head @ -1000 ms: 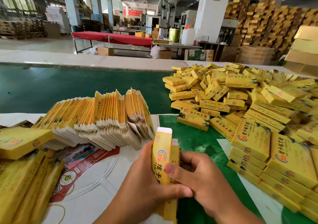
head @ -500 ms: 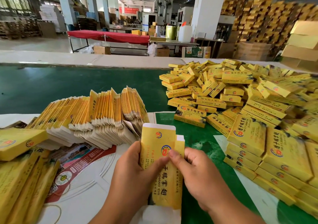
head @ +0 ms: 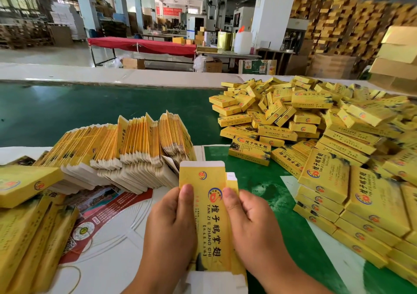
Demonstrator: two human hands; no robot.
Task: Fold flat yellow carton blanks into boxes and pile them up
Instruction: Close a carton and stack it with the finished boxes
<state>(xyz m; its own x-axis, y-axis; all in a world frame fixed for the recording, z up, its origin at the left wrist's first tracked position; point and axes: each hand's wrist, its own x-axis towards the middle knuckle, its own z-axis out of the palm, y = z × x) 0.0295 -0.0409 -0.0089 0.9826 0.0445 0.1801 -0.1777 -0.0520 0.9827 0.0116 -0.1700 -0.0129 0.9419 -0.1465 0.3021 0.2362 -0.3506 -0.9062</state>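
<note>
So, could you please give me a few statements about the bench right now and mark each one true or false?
1. Both hands, left hand and right hand, hold one carton. True.
2. The carton's top flap is tucked shut. False: it stands open.
3. Flat blanks lean in a row on the left. True.
4. The folded boxes are piled on the left. False: on the right.
5. The far table's cloth is blue. False: red.

Both hands are bare, no gloves or rings on the left hand [head: 171,230] or the right hand [head: 252,228]. The forearms are uncovered to the picture's edge; no sleeve, watch or band shows.
</note>
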